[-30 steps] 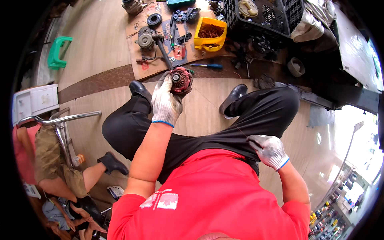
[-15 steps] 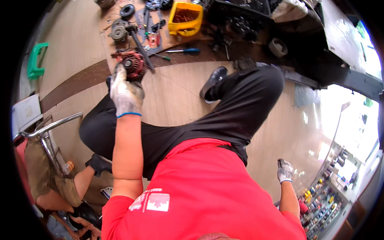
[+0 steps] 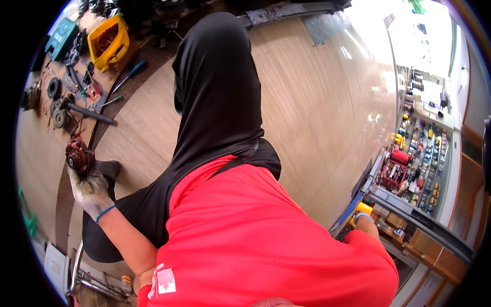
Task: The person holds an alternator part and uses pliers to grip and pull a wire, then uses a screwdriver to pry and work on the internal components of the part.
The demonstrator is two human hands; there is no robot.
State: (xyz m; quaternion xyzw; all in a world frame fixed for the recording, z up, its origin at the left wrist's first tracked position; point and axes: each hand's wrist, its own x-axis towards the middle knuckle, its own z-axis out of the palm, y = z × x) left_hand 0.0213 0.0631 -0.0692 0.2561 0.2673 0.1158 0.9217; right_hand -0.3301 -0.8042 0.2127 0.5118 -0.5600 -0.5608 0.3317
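Head view: the left hand [image 3: 89, 189], in a grubby white knit glove with a blue cuff, is closed around the underside of a small red and dark metal motor part with cooling fins [image 3: 79, 155], holding it up off the wooden floor [image 3: 317, 107] at the person's left, just short of the near edge of the brown cardboard work sheet [image 3: 94, 110]. The part looks dense and rigid, probably heavy for its size and perhaps oily; cupping it from beneath around the body seems the safest hold, since the thin fins and any trailing wires look easier to damage.

The right hand [image 3: 364, 221] reaches far out to the right, to a shelf rack of small coloured parts [image 3: 417, 163]; only the wrist and a little of the glove show, so I cannot tell how far it is open, nor whether it has hold of the yellow thing [image 3: 364, 207] beside it.

On the cardboard lie round black pulleys [image 3: 53, 88], a dark steel bar [image 3: 89, 113], a blue-handled screwdriver [image 3: 130, 74] and a yellow plastic bin [image 3: 107, 43]. The room is a workshop with pale plank flooring, brightly lit from the right.
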